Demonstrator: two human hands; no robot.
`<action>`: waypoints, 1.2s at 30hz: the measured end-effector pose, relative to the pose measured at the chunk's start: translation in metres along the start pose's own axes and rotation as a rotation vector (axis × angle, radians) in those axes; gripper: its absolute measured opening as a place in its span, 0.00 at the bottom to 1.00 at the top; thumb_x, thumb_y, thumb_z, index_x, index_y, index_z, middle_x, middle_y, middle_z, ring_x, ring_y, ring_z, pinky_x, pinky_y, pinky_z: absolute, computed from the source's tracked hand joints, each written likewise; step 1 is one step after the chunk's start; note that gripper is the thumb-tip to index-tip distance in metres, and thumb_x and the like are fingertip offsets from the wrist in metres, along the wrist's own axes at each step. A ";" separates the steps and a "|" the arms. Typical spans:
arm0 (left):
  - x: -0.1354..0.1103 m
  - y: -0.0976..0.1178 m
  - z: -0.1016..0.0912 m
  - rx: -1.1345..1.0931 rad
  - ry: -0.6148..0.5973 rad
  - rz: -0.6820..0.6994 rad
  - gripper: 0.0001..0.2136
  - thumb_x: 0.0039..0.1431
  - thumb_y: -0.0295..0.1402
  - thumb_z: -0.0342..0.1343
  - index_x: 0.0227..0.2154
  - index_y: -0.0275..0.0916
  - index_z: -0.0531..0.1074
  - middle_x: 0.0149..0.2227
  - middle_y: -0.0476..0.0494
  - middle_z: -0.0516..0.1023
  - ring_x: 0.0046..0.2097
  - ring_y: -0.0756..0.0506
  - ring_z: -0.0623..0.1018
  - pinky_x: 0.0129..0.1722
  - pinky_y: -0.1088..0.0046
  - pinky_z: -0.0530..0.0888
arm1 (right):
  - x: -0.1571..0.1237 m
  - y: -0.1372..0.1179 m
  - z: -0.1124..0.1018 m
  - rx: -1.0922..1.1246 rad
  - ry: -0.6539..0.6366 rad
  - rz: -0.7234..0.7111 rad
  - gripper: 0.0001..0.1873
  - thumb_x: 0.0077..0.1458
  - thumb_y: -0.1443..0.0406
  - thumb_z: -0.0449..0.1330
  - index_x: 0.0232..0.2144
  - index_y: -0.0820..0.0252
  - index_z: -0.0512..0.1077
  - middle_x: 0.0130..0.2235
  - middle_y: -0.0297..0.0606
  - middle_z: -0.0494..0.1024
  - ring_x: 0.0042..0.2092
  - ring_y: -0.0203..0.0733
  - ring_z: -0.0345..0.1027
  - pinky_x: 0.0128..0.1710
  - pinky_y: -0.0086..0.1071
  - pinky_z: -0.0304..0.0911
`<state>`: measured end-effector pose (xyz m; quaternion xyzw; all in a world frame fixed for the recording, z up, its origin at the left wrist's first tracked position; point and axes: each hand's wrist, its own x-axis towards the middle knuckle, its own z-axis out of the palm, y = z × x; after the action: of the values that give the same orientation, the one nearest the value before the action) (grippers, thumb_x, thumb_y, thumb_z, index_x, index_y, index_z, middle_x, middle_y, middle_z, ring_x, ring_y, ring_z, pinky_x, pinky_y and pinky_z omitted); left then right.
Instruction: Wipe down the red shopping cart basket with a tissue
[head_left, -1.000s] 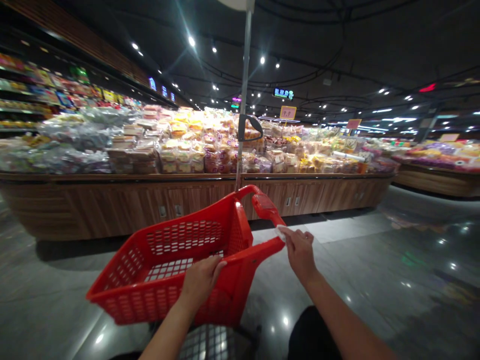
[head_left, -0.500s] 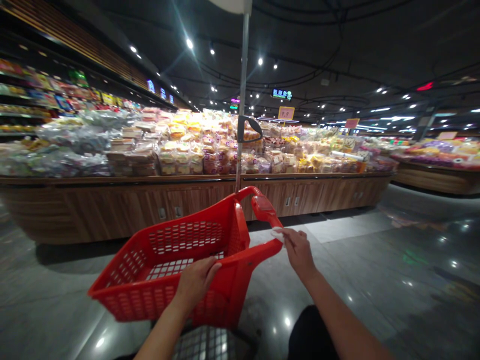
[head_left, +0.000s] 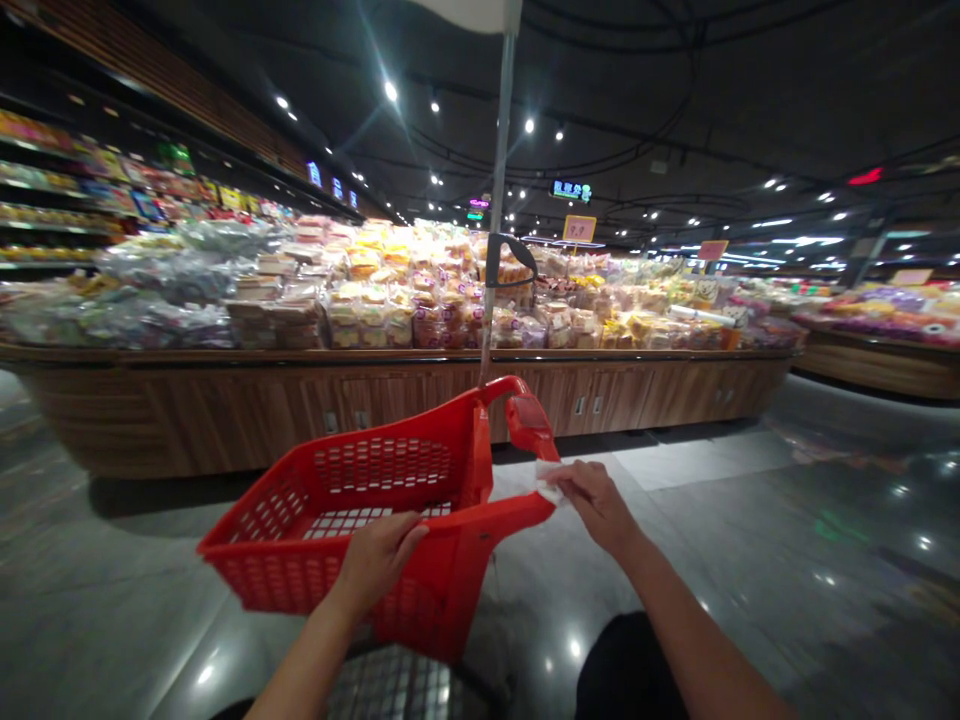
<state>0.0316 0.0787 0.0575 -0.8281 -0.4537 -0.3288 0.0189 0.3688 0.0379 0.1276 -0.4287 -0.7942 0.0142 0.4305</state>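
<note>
Red shopping cart point(head_left: 285, 578): on the floor point(head_left: 697, 610), in front of the wooden counter point(head_left: 240, 410). Left hand point(head_left: 380, 556): grip wrapped over the near side rim point(head_left: 461, 518). Right hand point(head_left: 600, 508): grip narrow, pinching a white tissue point(head_left: 550, 484) against the cart handle point(head_left: 531, 424)

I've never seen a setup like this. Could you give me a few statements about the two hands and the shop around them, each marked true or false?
1. The left hand is on the side rim of the red cart. True.
2. The right hand is at the cart's handle. True.
3. The right hand holds a blue sponge. False: its fingers pinch a white wipe, cloth or paper I can't tell.
4. Bagged goods are piled on a wooden display stand. True.
5. The 9.9 sign lies on the floor. False: the sign shows above the goods.
</note>
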 end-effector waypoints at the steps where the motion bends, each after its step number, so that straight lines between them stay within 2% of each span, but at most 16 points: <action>1: -0.001 -0.003 -0.002 -0.009 0.002 0.006 0.15 0.62 0.42 0.43 0.29 0.42 0.73 0.30 0.49 0.79 0.32 0.48 0.77 0.32 0.76 0.69 | 0.002 0.001 0.001 -0.011 -0.007 0.001 0.16 0.57 0.72 0.49 0.41 0.52 0.71 0.41 0.34 0.78 0.39 0.41 0.69 0.44 0.37 0.54; 6: -0.006 -0.012 -0.013 -0.039 0.028 0.033 0.14 0.61 0.41 0.45 0.30 0.43 0.73 0.31 0.50 0.79 0.33 0.49 0.77 0.34 0.76 0.72 | 0.023 0.015 0.013 0.013 0.062 0.043 0.24 0.46 0.79 0.47 0.41 0.55 0.71 0.43 0.35 0.78 0.43 0.42 0.69 0.45 0.35 0.58; 9: -0.008 -0.004 -0.019 -0.036 0.080 0.032 0.14 0.60 0.42 0.46 0.35 0.42 0.73 0.36 0.46 0.79 0.39 0.46 0.77 0.40 0.71 0.73 | 0.029 0.018 0.024 0.015 0.067 0.006 0.24 0.45 0.79 0.47 0.39 0.55 0.72 0.40 0.34 0.79 0.42 0.41 0.70 0.44 0.34 0.59; 13: 0.003 0.040 -0.020 -0.029 0.174 0.109 0.17 0.59 0.42 0.48 0.47 0.41 0.70 0.46 0.41 0.76 0.49 0.42 0.73 0.49 0.63 0.70 | 0.031 0.014 0.030 0.005 0.068 -0.016 0.23 0.46 0.79 0.48 0.38 0.55 0.72 0.38 0.34 0.79 0.39 0.41 0.70 0.42 0.33 0.60; 15: 0.012 0.067 -0.015 -0.038 0.134 0.202 0.18 0.58 0.43 0.51 0.49 0.40 0.68 0.47 0.40 0.75 0.49 0.41 0.73 0.50 0.62 0.70 | 0.031 0.008 0.029 -0.005 0.065 -0.005 0.23 0.46 0.79 0.48 0.38 0.55 0.72 0.38 0.34 0.79 0.39 0.41 0.70 0.42 0.33 0.59; 17: 0.018 0.089 -0.009 -0.039 0.125 0.194 0.17 0.59 0.42 0.49 0.47 0.40 0.70 0.43 0.40 0.77 0.44 0.42 0.74 0.45 0.63 0.72 | 0.030 -0.002 0.026 -0.008 0.051 0.007 0.22 0.47 0.79 0.48 0.38 0.55 0.72 0.38 0.34 0.79 0.40 0.40 0.70 0.43 0.33 0.58; 19: 0.022 0.099 -0.004 -0.035 0.140 0.165 0.15 0.61 0.41 0.47 0.44 0.39 0.71 0.40 0.40 0.77 0.40 0.42 0.75 0.41 0.63 0.73 | 0.029 -0.015 0.021 -0.007 -0.026 -0.008 0.20 0.48 0.78 0.48 0.36 0.55 0.72 0.36 0.33 0.78 0.39 0.39 0.70 0.42 0.34 0.56; 22: 0.022 0.101 -0.002 -0.047 0.139 0.148 0.14 0.62 0.41 0.46 0.43 0.40 0.71 0.39 0.41 0.76 0.39 0.43 0.74 0.39 0.65 0.72 | 0.033 -0.033 0.011 -0.055 -0.211 -0.070 0.16 0.51 0.77 0.50 0.33 0.54 0.72 0.33 0.30 0.78 0.37 0.38 0.70 0.43 0.35 0.51; 24: 0.021 0.100 -0.003 -0.074 0.125 0.150 0.14 0.62 0.42 0.47 0.43 0.41 0.71 0.38 0.42 0.76 0.39 0.44 0.74 0.39 0.66 0.72 | 0.041 -0.036 0.006 -0.128 -0.284 -0.106 0.14 0.53 0.76 0.51 0.33 0.55 0.72 0.32 0.31 0.78 0.37 0.39 0.69 0.43 0.36 0.49; 29: 0.022 0.100 -0.005 -0.121 0.114 0.131 0.15 0.61 0.43 0.47 0.43 0.41 0.72 0.38 0.41 0.76 0.39 0.44 0.75 0.39 0.66 0.72 | 0.059 -0.026 -0.002 -0.269 -0.287 -0.090 0.11 0.58 0.70 0.52 0.35 0.53 0.73 0.34 0.34 0.79 0.37 0.40 0.70 0.42 0.37 0.49; 34: 0.019 0.097 -0.003 -0.152 0.128 0.123 0.15 0.60 0.43 0.48 0.43 0.41 0.73 0.38 0.41 0.76 0.40 0.44 0.75 0.40 0.67 0.73 | 0.040 -0.039 -0.002 -0.114 -0.327 -0.165 0.13 0.54 0.74 0.52 0.34 0.54 0.72 0.33 0.30 0.79 0.36 0.37 0.71 0.42 0.34 0.51; 36: 0.018 0.096 -0.004 -0.161 0.125 0.129 0.15 0.60 0.43 0.49 0.43 0.42 0.73 0.38 0.41 0.76 0.40 0.45 0.75 0.40 0.67 0.73 | 0.032 -0.038 0.000 -0.067 -0.277 -0.160 0.14 0.54 0.75 0.51 0.35 0.54 0.72 0.35 0.30 0.79 0.37 0.37 0.71 0.42 0.34 0.51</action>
<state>0.1092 0.0339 0.0963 -0.8324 -0.3694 -0.4131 0.0015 0.3354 0.0360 0.1637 -0.3719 -0.8777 0.0124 0.3021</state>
